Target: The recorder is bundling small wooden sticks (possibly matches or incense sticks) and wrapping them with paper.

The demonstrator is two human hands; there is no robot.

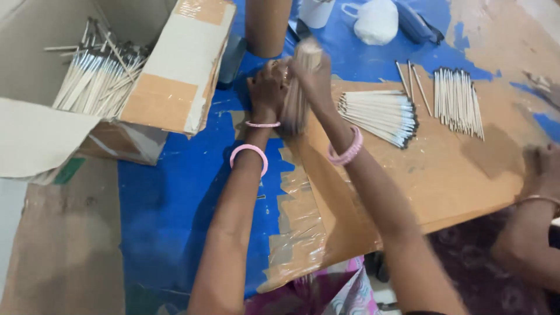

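Overhead, both hands meet above the brown board (443,175) on the desk (169,204). Left hand (266,90) and right hand (312,76) each have their grip clamped on one upright bundle of thin sticks (297,87), blurred. Right of the bundle, a fanned pile of dark-tipped sticks (379,114) lies on the board, then a neater row (458,102) near the board's far edge. Left of the bundle, an open cardboard box (175,76) holds more sticks. I see bare blue desk below the bundle.

Matt cardboard box (169,99), wooden sticks (379,114)
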